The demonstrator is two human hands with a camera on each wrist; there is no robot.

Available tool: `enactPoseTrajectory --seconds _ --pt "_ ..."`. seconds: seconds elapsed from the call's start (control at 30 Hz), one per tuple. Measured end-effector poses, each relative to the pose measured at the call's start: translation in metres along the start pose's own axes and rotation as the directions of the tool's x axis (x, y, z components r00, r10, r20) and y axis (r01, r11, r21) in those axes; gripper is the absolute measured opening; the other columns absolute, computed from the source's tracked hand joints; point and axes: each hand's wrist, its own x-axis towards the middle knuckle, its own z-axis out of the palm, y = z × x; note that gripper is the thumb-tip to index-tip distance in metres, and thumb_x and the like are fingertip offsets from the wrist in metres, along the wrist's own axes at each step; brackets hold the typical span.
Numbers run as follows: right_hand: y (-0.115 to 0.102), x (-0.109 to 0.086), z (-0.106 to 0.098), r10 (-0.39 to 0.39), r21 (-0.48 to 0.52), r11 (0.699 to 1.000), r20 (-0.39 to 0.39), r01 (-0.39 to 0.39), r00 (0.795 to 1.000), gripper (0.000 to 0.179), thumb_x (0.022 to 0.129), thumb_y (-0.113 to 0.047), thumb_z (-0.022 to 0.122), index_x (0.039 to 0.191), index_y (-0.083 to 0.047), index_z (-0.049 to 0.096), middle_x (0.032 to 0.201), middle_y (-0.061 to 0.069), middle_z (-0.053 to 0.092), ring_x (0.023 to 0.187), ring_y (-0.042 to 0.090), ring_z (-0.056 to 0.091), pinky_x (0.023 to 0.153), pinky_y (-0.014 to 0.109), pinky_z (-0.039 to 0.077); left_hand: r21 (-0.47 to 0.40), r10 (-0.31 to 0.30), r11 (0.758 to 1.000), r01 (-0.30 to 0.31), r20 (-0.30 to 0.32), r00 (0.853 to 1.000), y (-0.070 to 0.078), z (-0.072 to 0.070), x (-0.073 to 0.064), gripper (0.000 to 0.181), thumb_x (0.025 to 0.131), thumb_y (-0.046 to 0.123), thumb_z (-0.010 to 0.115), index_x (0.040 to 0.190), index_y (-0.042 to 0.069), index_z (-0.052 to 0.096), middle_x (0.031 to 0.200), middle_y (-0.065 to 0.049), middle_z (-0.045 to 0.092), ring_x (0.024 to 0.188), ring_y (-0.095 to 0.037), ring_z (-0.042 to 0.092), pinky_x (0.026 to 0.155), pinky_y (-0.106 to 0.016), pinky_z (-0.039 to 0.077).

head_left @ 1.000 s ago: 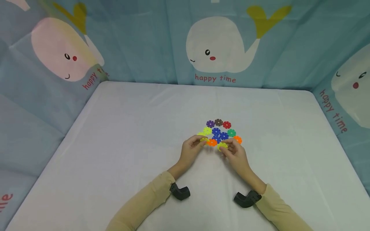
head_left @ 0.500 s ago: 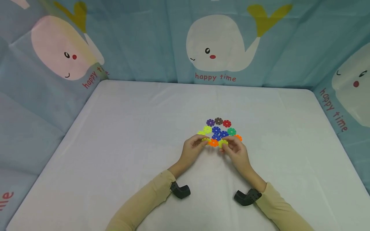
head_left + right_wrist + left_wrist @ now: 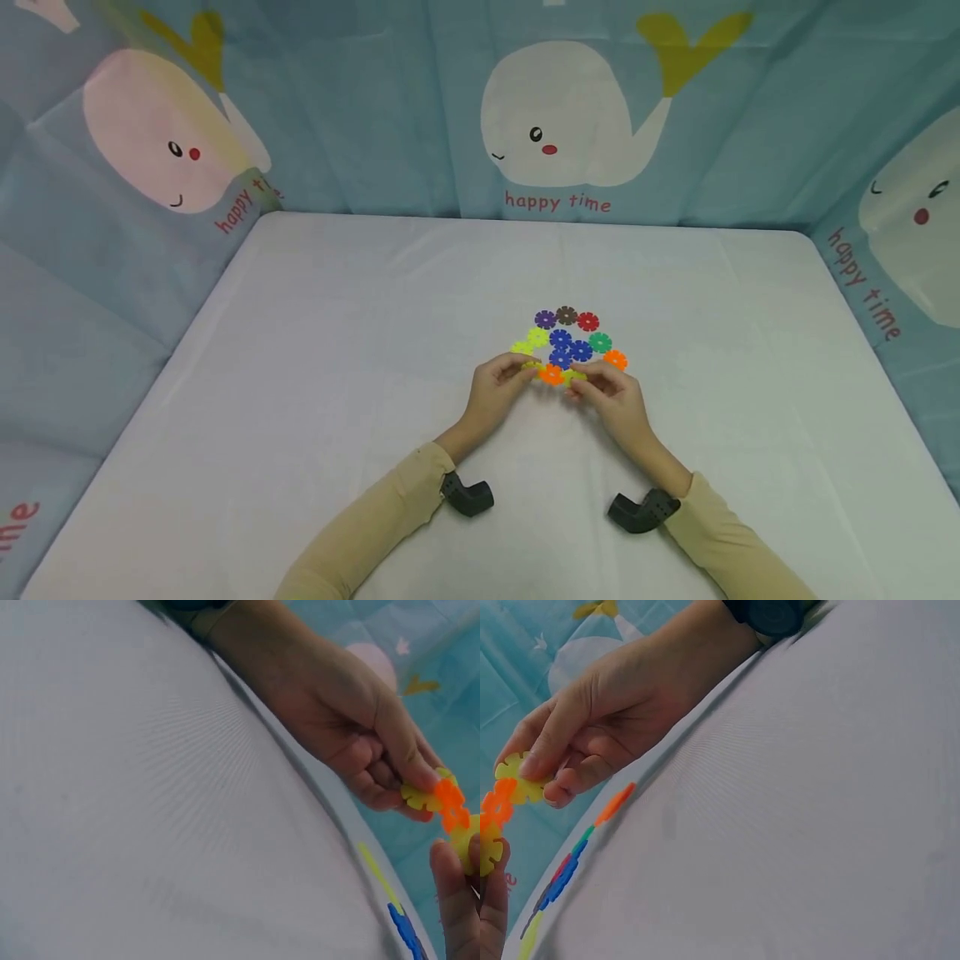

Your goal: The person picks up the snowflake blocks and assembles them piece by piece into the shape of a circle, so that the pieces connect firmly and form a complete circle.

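My left hand [image 3: 491,392] pinches a yellow notched flower-shaped disc [image 3: 420,796] between thumb and fingers. An orange disc [image 3: 552,375] is attached to its right side. From the other side, my right hand [image 3: 618,408] pinches a second yellow disc [image 3: 514,766], its edge meeting the orange one. These three form a short chain held above the table, seen clearly in the left wrist view. Just behind lie several loose-looking discs: three blue ones [image 3: 560,358] grouped in the middle, with a green disc [image 3: 600,342] and another orange disc [image 3: 615,359] to their right.
Farther back lie a purple disc [image 3: 545,319], a brown disc [image 3: 566,316] and a red disc [image 3: 588,321] in a row. Two more yellow discs [image 3: 537,337] are at the left. A white cloth covers the table [image 3: 360,333]; a blue whale-print curtain [image 3: 375,125] surrounds it.
My right hand has brought its yellow disc leftward against the orange one, closing the gap seen earlier. That disc now shows less of its face. My left hand has barely moved.
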Motion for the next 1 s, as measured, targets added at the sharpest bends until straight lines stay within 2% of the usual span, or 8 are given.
enactPoseTrajectory --seconds 0.13,0.23,0.4,0.57,0.67,0.8,0.9,1.0 --pt "0.0015 -0.0020 -0.0003 0.028 0.016 0.999 0.010 -0.028 1.000 0.017 0.080 0.020 0.052 0.096 0.017 0.055 0.079 0.022 0.056 0.063 0.031 0.059 0.061 0.030 0.050 0.049 0.008 0.999 -0.009 0.008 1.000 0.0010 0.0008 -0.0027 0.011 0.081 -0.005 0.061 0.091 -0.012 0.061 0.089 -0.020 0.062 0.080 -0.025 0.059 0.072 -0.028 0.047" --pt "0.0023 -0.0040 -0.0013 0.028 0.016 0.999 0.009 -0.029 1.000 0.017 0.080 0.020 0.052 0.097 0.017 0.055 0.078 0.021 0.057 0.064 0.027 0.059 0.061 0.029 0.050 0.063 0.003 0.998 -0.005 0.023 1.000 0.0009 0.0016 -0.0045 0.011 0.081 -0.005 0.061 0.089 -0.011 0.061 0.087 -0.018 0.063 0.076 -0.024 0.058 0.069 -0.028 0.047" --pt "0.0029 -0.0044 -0.0021 0.002 0.008 1.000 -0.003 -0.002 1.000 0.020 0.078 0.022 0.052 0.098 0.019 0.054 0.079 0.022 0.056 0.064 0.025 0.059 0.062 0.026 0.049 0.021 0.018 1.000 -0.019 0.051 0.999 0.0003 0.0028 -0.0044 0.011 0.081 -0.006 0.060 0.090 -0.012 0.060 0.087 -0.019 0.061 0.075 -0.024 0.057 0.068 -0.026 0.047" --pt "-0.0002 -0.0006 0.0018 -0.002 0.007 1.000 -0.015 0.003 1.000 0.019 0.080 0.019 0.052 0.099 0.022 0.051 0.081 0.023 0.054 0.065 0.025 0.059 0.062 0.027 0.049 -0.047 0.058 0.997 -0.057 0.039 0.998 -0.0019 0.0038 -0.0031 0.009 0.081 -0.010 0.058 0.089 -0.013 0.057 0.090 -0.022 0.059 0.079 -0.023 0.057 0.071 -0.026 0.047" --pt "-0.0005 -0.0003 0.0032 0.014 -0.005 1.000 -0.040 -0.014 0.999 0.023 0.081 0.018 0.052 0.103 0.022 0.049 0.082 0.023 0.053 0.066 0.023 0.059 0.062 0.026 0.049 -0.058 0.069 0.996 -0.067 0.033 0.997 -0.0024 0.0047 -0.0029 0.009 0.081 -0.011 0.058 0.089 -0.013 0.057 0.088 -0.022 0.059 0.078 -0.022 0.056 0.070 -0.026 0.046" --pt "-0.0003 -0.0005 0.0048 0.056 0.076 0.996 -0.077 -0.050 0.995 0.029 0.082 0.018 0.050 0.108 0.022 0.038 0.086 0.021 0.051 0.071 0.019 0.059 0.066 0.029 0.049 -0.046 0.087 0.995 -0.085 0.024 0.996 -0.0020 0.0060 -0.0034 0.009 0.079 -0.013 0.059 0.087 -0.013 0.056 0.085 -0.020 0.058 0.079 -0.025 0.057 0.073 -0.029 0.047" --pt "0.0002 -0.0008 0.0056 0.069 0.157 0.986 -0.088 -0.055 0.994 0.024 0.081 0.019 0.050 0.101 0.021 0.036 0.084 0.020 0.051 0.072 0.019 0.060 0.066 0.032 0.049 -0.046 0.098 0.994 -0.097 0.033 0.995 -0.0015 0.0069 -0.0035 0.009 0.078 -0.013 0.059 0.087 -0.013 0.056 0.085 -0.020 0.057 0.081 -0.025 0.056 0.076 -0.030 0.046" --pt "0.0005 -0.0020 0.0064 0.075 0.182 0.981 -0.065 -0.062 0.995 0.016 0.081 0.018 0.051 0.093 0.018 0.041 0.081 0.020 0.053 0.070 0.020 0.060 0.065 0.031 0.049 -0.029 0.101 0.995 -0.099 0.054 0.993 -0.0003 0.0072 -0.0039 0.009 0.079 -0.011 0.060 0.088 -0.012 0.059 0.083 -0.018 0.057 0.078 -0.021 0.052 0.073 -0.025 0.045"
